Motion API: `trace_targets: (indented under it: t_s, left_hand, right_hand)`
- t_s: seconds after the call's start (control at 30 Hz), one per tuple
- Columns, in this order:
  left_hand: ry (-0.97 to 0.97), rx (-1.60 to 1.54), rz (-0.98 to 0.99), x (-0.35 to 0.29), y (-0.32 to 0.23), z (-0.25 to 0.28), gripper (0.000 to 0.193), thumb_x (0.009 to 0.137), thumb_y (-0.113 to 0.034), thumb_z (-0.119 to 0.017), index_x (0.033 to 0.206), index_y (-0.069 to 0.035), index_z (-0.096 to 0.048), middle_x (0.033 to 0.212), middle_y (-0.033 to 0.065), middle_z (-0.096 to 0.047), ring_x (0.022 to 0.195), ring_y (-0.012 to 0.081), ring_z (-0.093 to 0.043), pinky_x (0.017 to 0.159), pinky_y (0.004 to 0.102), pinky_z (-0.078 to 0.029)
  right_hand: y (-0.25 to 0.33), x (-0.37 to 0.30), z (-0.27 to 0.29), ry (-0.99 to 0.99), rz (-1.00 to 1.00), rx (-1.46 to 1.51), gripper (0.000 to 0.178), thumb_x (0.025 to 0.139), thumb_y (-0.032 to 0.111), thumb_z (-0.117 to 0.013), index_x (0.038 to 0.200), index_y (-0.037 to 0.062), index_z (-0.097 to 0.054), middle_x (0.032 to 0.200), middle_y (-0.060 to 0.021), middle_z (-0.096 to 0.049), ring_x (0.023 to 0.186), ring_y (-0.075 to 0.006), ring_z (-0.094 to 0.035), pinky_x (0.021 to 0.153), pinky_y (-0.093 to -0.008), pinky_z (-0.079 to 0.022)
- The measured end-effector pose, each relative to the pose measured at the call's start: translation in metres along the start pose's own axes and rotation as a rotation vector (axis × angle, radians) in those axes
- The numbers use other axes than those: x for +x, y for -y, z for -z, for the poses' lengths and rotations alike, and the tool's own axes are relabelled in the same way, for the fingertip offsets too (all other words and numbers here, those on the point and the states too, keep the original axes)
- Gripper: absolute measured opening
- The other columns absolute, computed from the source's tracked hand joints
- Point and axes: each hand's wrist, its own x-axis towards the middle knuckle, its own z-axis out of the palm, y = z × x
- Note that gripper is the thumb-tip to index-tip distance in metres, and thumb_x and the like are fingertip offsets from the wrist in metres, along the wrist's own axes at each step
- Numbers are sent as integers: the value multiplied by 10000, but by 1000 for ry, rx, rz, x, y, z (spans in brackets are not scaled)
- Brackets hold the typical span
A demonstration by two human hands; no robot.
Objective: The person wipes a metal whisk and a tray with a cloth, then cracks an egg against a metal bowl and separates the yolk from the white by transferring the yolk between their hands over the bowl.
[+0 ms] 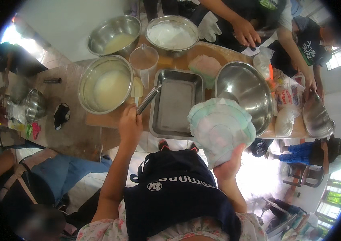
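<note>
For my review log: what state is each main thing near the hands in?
Left grip: closed on metal tool
Metal tool: held slantwise
Right grip: holding pastel round item
Pastel round item: lifted
Tray: upright, uncovered
Left bowl: uncovered, pale contents
Rear left bowl: uncovered, pale yellow contents
Rear middle bowl: uncovered, white contents
Large right bowl: interior showing, partly hidden

White lettering runs across the front of the near, dark apron (170,205), beside a round white emblem (154,186) bearing letters. At the right of the worktop (98,119), a clear plastic bag (284,97) carries red printed words. Farther right, a co-worker's dark shirt (308,49) shows large pale characters; at the far edge, green-and-white print on another dark garment (268,5) is too small to read.
</note>
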Motion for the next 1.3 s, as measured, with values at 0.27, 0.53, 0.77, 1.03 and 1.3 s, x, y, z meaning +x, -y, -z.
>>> trace_targets:
  t_s: [0.27,0.53,0.77,1.03,1.3]
  left_hand:
    - [46,-1660,19,41,-79,72,159,904,-98,-427,995,-29,-539,1092,115,-556,1055,233,-506,891,386,-397]
    - [240,-1760,-15,28,-149,73,163,885,-61,-420,970,-19,-552,1267,166,-421,1175,237,-384,1001,382,-271]
    - [324,-1716,-60,25,-171,68,300,891,-72,-403,1176,0,-465,1291,152,-399,1182,227,-389,993,361,-295]
    - [-177,-797,-557,24,-201,46,624,862,-172,-417,1354,38,-97,1401,213,-157,1282,319,-205,1029,390,-180]
    - [-304,-438,-936,-7,-152,74,618,838,-269,-476,1373,-126,-201,1382,281,-151,1257,514,-114,998,596,-86]
  right_hand:
    - [-7,37,-4,389,300,-335,738,870,562,-291,1344,7,-180,1366,-166,-257,1210,-266,-354,990,-398,-282]
    - [3,64,-56,582,835,-1292,641,768,372,-572,1284,47,-374,1288,-239,-320,1077,-380,-435,898,-440,-342]
    - [17,73,-34,565,849,-1155,556,697,203,-661,1177,19,-452,902,-168,-549,819,-338,-541,720,-387,-436]
    - [2,87,-67,91,986,-831,478,723,178,-622,1147,29,-460,833,-165,-519,756,-330,-519,657,-384,-420]
    - [14,85,-81,271,659,-892,353,777,235,-601,1055,32,-522,807,-165,-549,702,-354,-546,622,-397,-440]
